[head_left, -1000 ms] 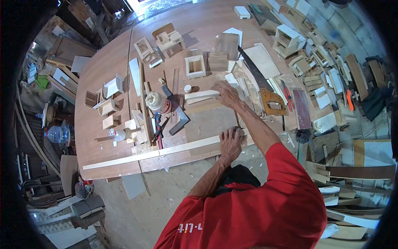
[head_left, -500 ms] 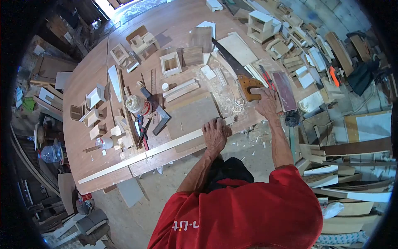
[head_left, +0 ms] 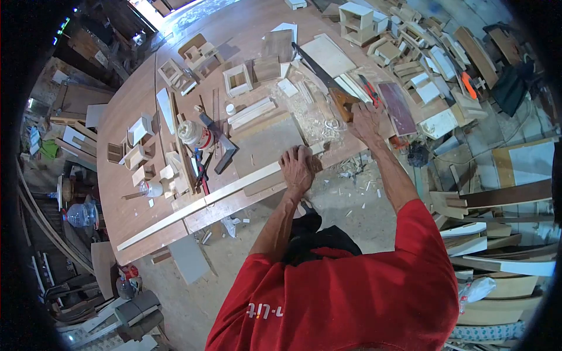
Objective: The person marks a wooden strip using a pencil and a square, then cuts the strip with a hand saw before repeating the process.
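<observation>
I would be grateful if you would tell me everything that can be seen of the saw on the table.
The saw has a long, dark, metal-looking blade, narrowing towards its tip, and a brown handle that looks wooden. It points away from the person, angled across the right side of the table, its blade beside a pale board. The right hand is at the handle, covering part of it. Its teeth are too small to make out.
</observation>
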The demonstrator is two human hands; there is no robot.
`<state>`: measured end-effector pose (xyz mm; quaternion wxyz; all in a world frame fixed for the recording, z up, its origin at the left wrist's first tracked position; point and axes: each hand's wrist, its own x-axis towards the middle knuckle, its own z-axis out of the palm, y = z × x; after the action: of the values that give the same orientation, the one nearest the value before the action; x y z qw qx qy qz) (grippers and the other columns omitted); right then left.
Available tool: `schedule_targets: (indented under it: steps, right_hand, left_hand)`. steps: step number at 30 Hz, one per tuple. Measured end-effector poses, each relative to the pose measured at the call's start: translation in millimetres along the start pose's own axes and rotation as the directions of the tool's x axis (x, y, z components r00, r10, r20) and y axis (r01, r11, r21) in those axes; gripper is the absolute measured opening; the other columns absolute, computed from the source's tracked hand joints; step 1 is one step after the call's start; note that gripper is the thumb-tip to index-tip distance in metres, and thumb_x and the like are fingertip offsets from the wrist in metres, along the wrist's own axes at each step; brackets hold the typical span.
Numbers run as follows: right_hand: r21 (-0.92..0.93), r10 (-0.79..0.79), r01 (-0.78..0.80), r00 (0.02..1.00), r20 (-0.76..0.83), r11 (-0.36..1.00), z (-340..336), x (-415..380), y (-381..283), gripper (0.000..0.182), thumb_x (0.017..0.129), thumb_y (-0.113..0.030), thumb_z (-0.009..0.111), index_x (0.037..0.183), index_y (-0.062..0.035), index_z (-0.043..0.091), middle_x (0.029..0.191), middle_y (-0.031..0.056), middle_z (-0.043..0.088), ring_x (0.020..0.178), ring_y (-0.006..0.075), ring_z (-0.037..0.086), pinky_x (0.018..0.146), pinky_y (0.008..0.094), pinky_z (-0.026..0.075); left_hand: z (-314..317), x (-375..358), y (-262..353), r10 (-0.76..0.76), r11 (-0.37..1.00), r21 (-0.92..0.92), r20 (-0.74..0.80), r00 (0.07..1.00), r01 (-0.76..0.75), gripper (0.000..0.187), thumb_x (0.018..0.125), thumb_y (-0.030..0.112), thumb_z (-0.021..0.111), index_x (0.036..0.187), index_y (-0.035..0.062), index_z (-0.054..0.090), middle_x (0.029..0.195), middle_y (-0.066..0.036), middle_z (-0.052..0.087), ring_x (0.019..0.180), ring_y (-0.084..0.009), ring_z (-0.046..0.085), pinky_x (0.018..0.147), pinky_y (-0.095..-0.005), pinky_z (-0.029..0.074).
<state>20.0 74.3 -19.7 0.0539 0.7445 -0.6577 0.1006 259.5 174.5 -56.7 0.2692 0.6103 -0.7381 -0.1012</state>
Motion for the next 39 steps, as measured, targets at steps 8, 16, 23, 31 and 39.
schedule_targets:
  steps: [8, 16, 23, 31, 39]
  right_hand:
    - [0.598, 0.288, -0.11, 0.934, -0.21, 0.794, -37, -69, -34, 0.028, 0.081, -0.017, 0.065, 0.103, -0.0024, 0.056, 0.093, 0.0149, 0.06, 0.086, 0.0293, 0.059, 0.072, 0.0391, 0.047]
    - [0.894, 0.56, -0.375, 0.807, 0.185, 0.246, -104, -234, -68, 0.026, 0.089, -0.022, 0.064, 0.094, 0.0027, 0.059, 0.072, 0.0012, 0.053, 0.065, 0.0096, 0.048, 0.057, 0.027, 0.041]
    - [0.92, 0.524, -0.35, 0.825, 0.213, 0.178, -110, -311, -87, 0.035, 0.09, -0.014, 0.062, 0.12, 0.0039, 0.057, 0.096, 0.0065, 0.064, 0.089, 0.011, 0.057, 0.081, 0.0264, 0.046]
    - [0.885, 0.467, -0.415, 0.839, 0.281, 0.213, -107, -324, -93, 0.039, 0.088, -0.009, 0.061, 0.125, 0.001, 0.055, 0.103, 0.0115, 0.067, 0.091, 0.0134, 0.061, 0.082, 0.0284, 0.047]
    - [0.856, 0.418, -0.371, 0.885, 0.207, 0.361, -110, -322, -95, 0.041, 0.085, -0.007, 0.062, 0.125, -0.0016, 0.054, 0.1, 0.0167, 0.066, 0.083, 0.0155, 0.064, 0.075, 0.0288, 0.05]
  left_hand:
    - [-8, 1, 6, -0.032, 0.999, 0.005, 0.007, 0.999, 0.032, 0.043, 0.082, 0.024, 0.061, 0.123, 0.0155, 0.053, 0.113, -0.011, 0.05, 0.108, -0.0322, 0.044, 0.095, -0.0463, 0.03]
    - [5, 8, 1, 0.015, 0.991, 0.135, 0.053, 0.998, -0.022, 0.045, 0.072, 0.011, 0.058, 0.117, 0.0169, 0.059, 0.112, -0.014, 0.049, 0.111, -0.0327, 0.043, 0.096, -0.0511, 0.029]
    - [11, 10, 1, -0.073, 0.997, -0.005, 0.022, 0.997, 0.073, 0.04, 0.07, 0.018, 0.063, 0.11, 0.016, 0.061, 0.117, -0.012, 0.052, 0.114, -0.0328, 0.042, 0.098, -0.0507, 0.029]
    - [28, 22, -5, -0.212, 0.974, -0.109, -0.106, 0.971, 0.201, 0.032, 0.074, 0.042, 0.065, 0.096, 0.0184, 0.068, 0.103, -0.014, 0.057, 0.104, -0.035, 0.048, 0.09, -0.0507, 0.033]
    - [33, 31, -4, -0.229, 0.971, 0.05, -0.12, 0.966, 0.236, 0.032, 0.074, 0.047, 0.063, 0.091, 0.0221, 0.072, 0.1, -0.014, 0.059, 0.099, -0.0348, 0.05, 0.086, -0.0509, 0.034]
